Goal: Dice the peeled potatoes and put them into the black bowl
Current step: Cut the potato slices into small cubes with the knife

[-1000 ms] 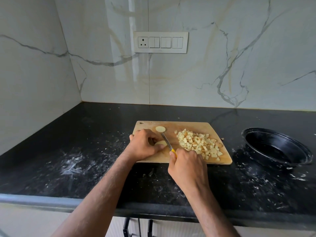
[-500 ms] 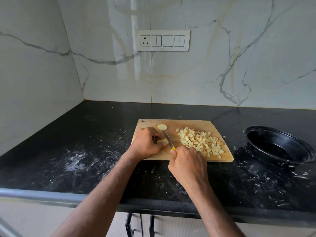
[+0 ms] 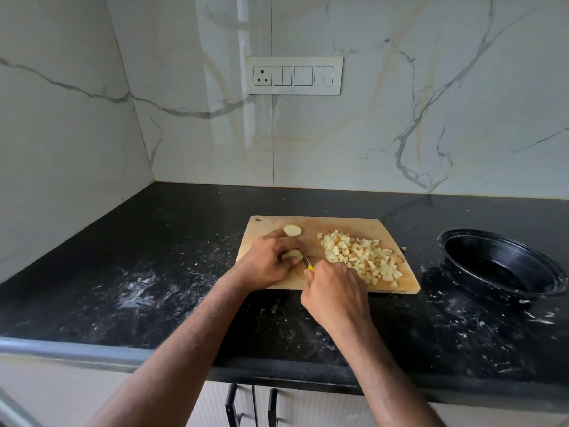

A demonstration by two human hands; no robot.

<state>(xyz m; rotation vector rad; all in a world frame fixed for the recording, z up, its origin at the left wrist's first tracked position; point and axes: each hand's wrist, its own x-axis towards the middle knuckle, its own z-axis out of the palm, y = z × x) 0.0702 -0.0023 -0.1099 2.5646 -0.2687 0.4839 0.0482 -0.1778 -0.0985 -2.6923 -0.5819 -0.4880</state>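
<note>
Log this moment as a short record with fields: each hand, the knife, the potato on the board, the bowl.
left hand: fingers curled over a potato slice, holding it on the cutting board
right hand: grips the knife by its yellow handle
knife: blade at the held slice
loose slice: flat near the board's far left corner
diced potato: piled on the board's right half
black bowl: on the counter right of the board, no dice visible inside
</note>
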